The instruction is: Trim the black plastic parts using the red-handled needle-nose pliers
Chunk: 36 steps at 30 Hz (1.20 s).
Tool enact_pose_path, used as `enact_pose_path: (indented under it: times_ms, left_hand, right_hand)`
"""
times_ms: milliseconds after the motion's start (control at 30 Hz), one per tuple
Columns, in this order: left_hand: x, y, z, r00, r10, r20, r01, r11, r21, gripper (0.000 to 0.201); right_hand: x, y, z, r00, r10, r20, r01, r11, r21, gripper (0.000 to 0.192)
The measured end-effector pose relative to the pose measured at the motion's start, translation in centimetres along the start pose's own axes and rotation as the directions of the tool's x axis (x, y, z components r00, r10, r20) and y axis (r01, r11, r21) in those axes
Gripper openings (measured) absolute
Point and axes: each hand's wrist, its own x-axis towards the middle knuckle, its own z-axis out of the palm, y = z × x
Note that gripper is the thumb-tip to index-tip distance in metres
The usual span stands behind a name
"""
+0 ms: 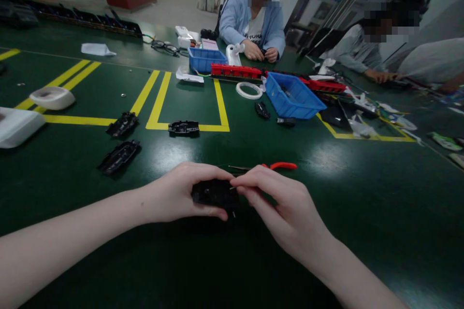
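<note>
My left hand is closed round a black molded plastic part, thumb and fingers along its two long sides. At the right end of that part, my right hand pinches with thumb and index finger on a small, thin, pale metal piece; its exact kind is too small to tell. Another short pale pin shows just below the part's right end. Just beyond my fingers lies a pair of pliers with red handles, partly hidden by my right hand.
Similar black parts lie ahead and to the left on the green table. Farther off are a blue bin, a smaller blue bin, a white tape roll and red strips. Two people sit across the table.
</note>
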Motion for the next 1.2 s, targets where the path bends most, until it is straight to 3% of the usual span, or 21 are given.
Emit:
enact_pose_path:
  times_ms: [200, 467, 800, 1200]
  left_hand:
    - [0.0, 0.6, 0.6, 0.999, 0.001, -0.033, -0.003, 0.997, -0.078, 0.036]
    - [-0.2, 1.1, 1.0, 0.999, 0.032, -0.028, -0.036, 0.989, -0.144, 0.04]
    - [-0.2, 1.1, 1.1, 1.0, -0.013, 0.005, 0.014, 0.997, -0.076, 0.027]
    - [-0.3, 1.1, 1.2, 0.998, -0.057, 0.009, 0.058, 0.996, -0.07, 0.028]
  right_hand:
    - [0.1, -0.1, -0.4, 0.999, -0.032, -0.022, 0.033, 0.999, 0.042, 0.006]
    - [-0.1, -1.2, -0.7, 0.998, -0.041, 0.051, 0.039, 0.998, 0.041, 0.012]
    - [0.0, -1.3, -0.1, 0.996, 0.034, 0.08, -0.031, 0.999, -0.039, 0.016]
    - [-0.2, -1.1, 0.2, 0.997, 0.037, 0.067, -0.035, 0.999, -0.036, 0.014]
